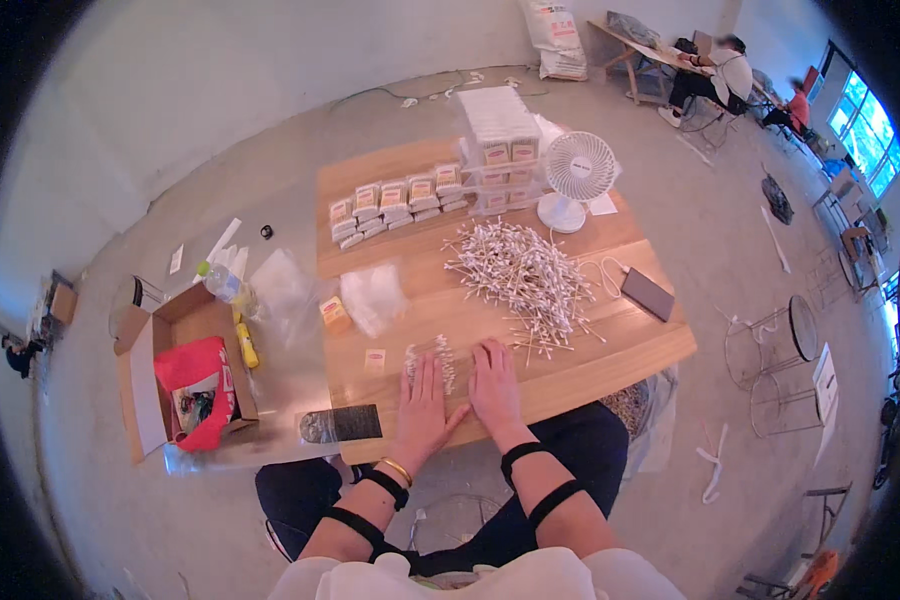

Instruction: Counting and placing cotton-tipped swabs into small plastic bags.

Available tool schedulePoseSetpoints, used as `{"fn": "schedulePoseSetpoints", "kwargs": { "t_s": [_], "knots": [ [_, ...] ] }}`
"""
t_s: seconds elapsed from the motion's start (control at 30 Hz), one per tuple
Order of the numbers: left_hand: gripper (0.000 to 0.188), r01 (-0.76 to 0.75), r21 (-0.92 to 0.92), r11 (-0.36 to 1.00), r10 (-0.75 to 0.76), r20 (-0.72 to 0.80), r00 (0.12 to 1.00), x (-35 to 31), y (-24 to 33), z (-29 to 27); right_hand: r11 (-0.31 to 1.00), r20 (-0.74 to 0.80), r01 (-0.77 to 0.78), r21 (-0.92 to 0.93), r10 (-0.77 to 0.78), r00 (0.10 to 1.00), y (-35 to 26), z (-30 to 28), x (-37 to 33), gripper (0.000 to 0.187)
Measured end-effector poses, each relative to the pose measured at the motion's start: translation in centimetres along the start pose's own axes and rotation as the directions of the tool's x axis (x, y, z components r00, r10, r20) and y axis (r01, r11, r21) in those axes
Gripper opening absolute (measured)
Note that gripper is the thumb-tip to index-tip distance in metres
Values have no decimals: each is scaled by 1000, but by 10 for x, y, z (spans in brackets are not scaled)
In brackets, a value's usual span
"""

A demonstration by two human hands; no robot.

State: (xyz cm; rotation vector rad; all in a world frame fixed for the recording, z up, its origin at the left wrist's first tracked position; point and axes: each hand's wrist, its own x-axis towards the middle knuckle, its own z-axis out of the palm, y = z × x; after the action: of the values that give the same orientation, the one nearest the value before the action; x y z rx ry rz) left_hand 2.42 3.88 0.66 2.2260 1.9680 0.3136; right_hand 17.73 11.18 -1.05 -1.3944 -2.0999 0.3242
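Cotton swabs [446, 364], left hand [425, 405] flat over them, right hand [495, 390] palm-down alongside, both unclenched

We see print on the white sack [558, 45], the fan [580, 168] and the packs [394, 196], too small to read.

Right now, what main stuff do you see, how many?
table: one, brown, centre
loose swabs: many, white, table heap
swab packs: many, white, table's back
fan: one, white, table's back
flat block: one, dark, table's right
plastic bags: several, clear, left
cardboard box: one, brown, left
bottle: one, clear, by box
sheet: one, red, in box
stools: several, metallic, right floor
co-workers: two, white and red tops, far right
left hand: one, bare, at swab row
right hand: one, bare, beside left
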Motion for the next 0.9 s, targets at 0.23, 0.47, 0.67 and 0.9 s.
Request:
{"fn": "schedulePoseSetpoints", "kwargs": {
  "t_s": [0.23,0.47,0.67,0.9],
  "knots": [
    [102,5,62,998,-6,5,1000,-31,17,7,999,15,-14,29,13,1000,-1,2,0,48],
    [100,4,59,998,-7,45,999,-48,21,10,1000,21,-11,14,10,1000,-1,2,-1,48],
    [100,-23,-8,1000,23,32,999,-53,15,8,1000,21,-12,-7,13,1000,2,5,0,49],
    [101,-23,46,999,24,-33,999,-2,-5,5,998,44,-23,-51,26,999,3,3,-1,51]
  ]
}}
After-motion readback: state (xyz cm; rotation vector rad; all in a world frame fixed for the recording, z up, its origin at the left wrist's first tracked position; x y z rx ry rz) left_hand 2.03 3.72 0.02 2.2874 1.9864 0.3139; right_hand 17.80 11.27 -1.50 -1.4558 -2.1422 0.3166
